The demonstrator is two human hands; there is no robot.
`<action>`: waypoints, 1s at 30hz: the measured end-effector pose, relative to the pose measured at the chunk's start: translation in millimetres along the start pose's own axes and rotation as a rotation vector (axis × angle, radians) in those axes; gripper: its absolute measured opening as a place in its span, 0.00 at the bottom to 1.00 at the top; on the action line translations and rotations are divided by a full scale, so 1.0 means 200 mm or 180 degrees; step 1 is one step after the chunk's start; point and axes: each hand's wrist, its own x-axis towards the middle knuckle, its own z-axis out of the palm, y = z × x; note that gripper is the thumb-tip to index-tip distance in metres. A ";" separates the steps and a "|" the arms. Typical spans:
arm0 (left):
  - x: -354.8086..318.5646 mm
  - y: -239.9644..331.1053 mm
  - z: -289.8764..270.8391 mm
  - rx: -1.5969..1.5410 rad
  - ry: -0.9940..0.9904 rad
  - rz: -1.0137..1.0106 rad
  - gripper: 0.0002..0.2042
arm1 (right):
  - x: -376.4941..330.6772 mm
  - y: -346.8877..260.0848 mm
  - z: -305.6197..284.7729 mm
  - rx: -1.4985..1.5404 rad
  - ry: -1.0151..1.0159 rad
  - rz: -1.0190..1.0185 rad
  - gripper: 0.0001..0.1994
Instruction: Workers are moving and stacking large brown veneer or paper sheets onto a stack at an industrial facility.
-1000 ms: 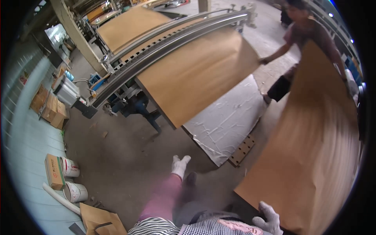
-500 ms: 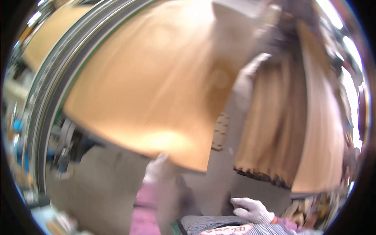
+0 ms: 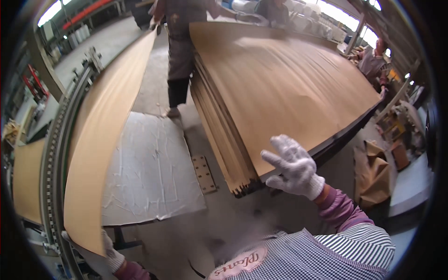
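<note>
My left hand (image 3: 112,254), in a white knit glove, grips the near end of a long, thin brown sheet (image 3: 100,149), possibly wood veneer. Its fingers are partly hidden behind the sheet. The far end is held up by a co-worker's hand (image 3: 153,23), so the sheet stands tilted along the rail at the left. My right hand (image 3: 294,169), also gloved, is open with fingers spread and holds nothing. It hovers by the near corner of the top sheet (image 3: 289,93) on a tall stack of brown sheets (image 3: 219,135) with ragged, dark near ends.
A metal rail (image 3: 55,182) curves along the left. Between it and the stack lies a low grey-white covered platform (image 3: 147,172), with a perforated plate (image 3: 204,173) beside it. One co-worker (image 3: 181,51) stands beyond; another (image 3: 374,63) is at the right. Crumpled brown sheeting (image 3: 373,175) lies right.
My view has swung right and up. The sheet in my left hand has moved left and tipped up from lying broad. My right hand has risen from my waist to the stack's corner, fingers spread.
</note>
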 end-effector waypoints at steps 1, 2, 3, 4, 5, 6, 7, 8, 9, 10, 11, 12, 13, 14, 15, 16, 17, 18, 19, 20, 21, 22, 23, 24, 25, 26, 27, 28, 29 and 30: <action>0.05 0.05 0.02 -0.1588 -0.2115 -0.0590 0.22 | -0.08 0.14 0.05 -0.0111 -0.0195 0.0035 0.28; 0.12 0.10 -0.01 -0.3032 -0.4299 -0.1175 0.21 | -0.14 0.26 0.11 0.0045 -0.0696 0.0039 0.28; 0.23 0.06 -0.13 -0.2469 -0.3201 -0.0481 0.19 | -0.17 0.36 0.16 0.0201 -0.1183 -0.0002 0.29; 0.16 0.07 -0.11 -0.2436 -0.2819 -0.0532 0.19 | -0.22 0.41 0.19 0.0160 -0.0265 -0.0484 0.27; 0.10 0.11 -0.07 -0.2403 -0.2453 -0.0610 0.20 | -0.24 0.46 0.24 0.0359 -0.0313 -0.0439 0.28; 0.05 0.11 -0.04 -0.2209 -0.1766 -0.0620 0.20 | -0.23 0.48 0.25 0.0521 -0.0594 -0.0485 0.28; -0.03 0.15 0.01 -0.2223 -0.2349 -0.0547 0.18 | -0.24 0.51 0.24 0.0575 -0.0716 -0.0588 0.26; -0.08 0.21 0.04 -0.2140 -0.1987 -0.0487 0.17 | -0.28 0.53 0.31 0.0790 -0.0495 -0.0659 0.23; -0.14 0.27 0.03 -0.2049 -0.1588 -0.0437 0.16 | -0.30 0.50 0.29 0.0800 -0.0196 -0.0635 0.22; -0.24 0.32 0.08 -0.1949 -0.1438 -0.0383 0.14 | -0.36 0.55 0.41 0.2072 -0.0195 -0.0455 0.23; -0.33 0.33 0.11 -0.2040 -0.1442 -0.0302 0.14 | -0.38 0.55 0.37 0.2227 0.0095 -0.0500 0.25; -0.39 0.33 0.07 -0.1918 -0.1464 -0.0371 0.16 | -0.32 0.46 0.20 0.1477 -0.0466 -0.0830 0.28; -0.45 0.32 0.08 -0.1837 -0.1556 -0.0509 0.18 | -0.33 0.41 0.16 0.2515 -0.0961 -0.0576 0.28; -0.50 0.22 0.11 -0.1800 -0.1656 -0.0676 0.17 | -0.31 0.35 0.20 0.3088 -0.1074 -0.0492 0.28; -0.62 0.18 0.14 -0.1803 -0.1793 -0.0810 0.17 | -0.30 0.29 0.15 0.3723 -0.1194 -0.0435 0.33; -0.72 0.14 0.12 -0.2010 -0.1769 -0.1110 0.16 | -0.26 0.20 0.01 0.4374 -0.1827 -0.0218 0.37; -0.84 0.10 0.13 -0.2242 -0.1775 -0.1434 0.15 | -0.22 0.16 -0.05 0.4717 -0.2258 -0.0162 0.37; -0.99 0.09 0.18 -0.2200 -0.1725 -0.1554 0.14 | -0.20 0.12 -0.04 0.4942 -0.2300 -0.0242 0.36; -1.13 0.07 0.23 -0.2156 -0.1692 -0.1703 0.13 | -0.19 0.10 -0.03 0.5165 -0.2334 -0.0286 0.35; -1.20 0.03 0.20 -0.2330 -0.1848 -0.2047 0.14 | -0.18 0.09 -0.04 0.5117 -0.2395 -0.0368 0.35; -1.26 -0.04 0.18 -0.2513 -0.2051 -0.2414 0.15 | -0.17 0.08 -0.06 0.5344 -0.2649 -0.0266 0.32; -1.34 -0.09 0.21 -0.2003 -0.1934 -0.2095 0.14 | -0.15 0.07 -0.08 0.5569 -0.2901 -0.0149 0.30; -1.40 -0.16 0.24 -0.1495 -0.1804 -0.1785 0.15 | -0.16 0.04 -0.07 0.5507 -0.2914 -0.0183 0.30; -1.38 -0.42 0.10 -0.0053 -0.2096 0.0214 0.13 | -0.17 -0.03 0.00 0.5220 -0.2611 0.0091 0.26; -1.37 -0.63 0.01 0.1435 -0.2253 0.2150 0.15 | -0.18 -0.08 0.03 0.4899 -0.2197 0.0401 0.23; -1.47 -0.54 0.03 0.1320 -0.2463 0.1742 0.18 | -0.25 -0.11 -0.02 0.6222 -0.1925 0.0772 0.25; -1.58 -0.39 0.04 0.1216 -0.2633 0.1336 0.28 | -0.22 -0.21 -0.07 0.6949 -0.1101 0.1459 0.21; -1.61 -0.33 0.07 0.0889 -0.2797 0.0087 0.25 | -0.23 -0.14 -0.19 0.5353 -0.1576 0.1994 0.22; -1.64 -0.25 0.11 0.0515 -0.2970 -0.1147 0.23 | -0.28 -0.06 0.00 0.5612 -0.1380 0.2429 0.20; -1.60 -0.18 0.10 0.0549 -0.3108 -0.1761 0.21 | -0.28 -0.07 -0.24 0.4775 -0.1226 0.2150 0.19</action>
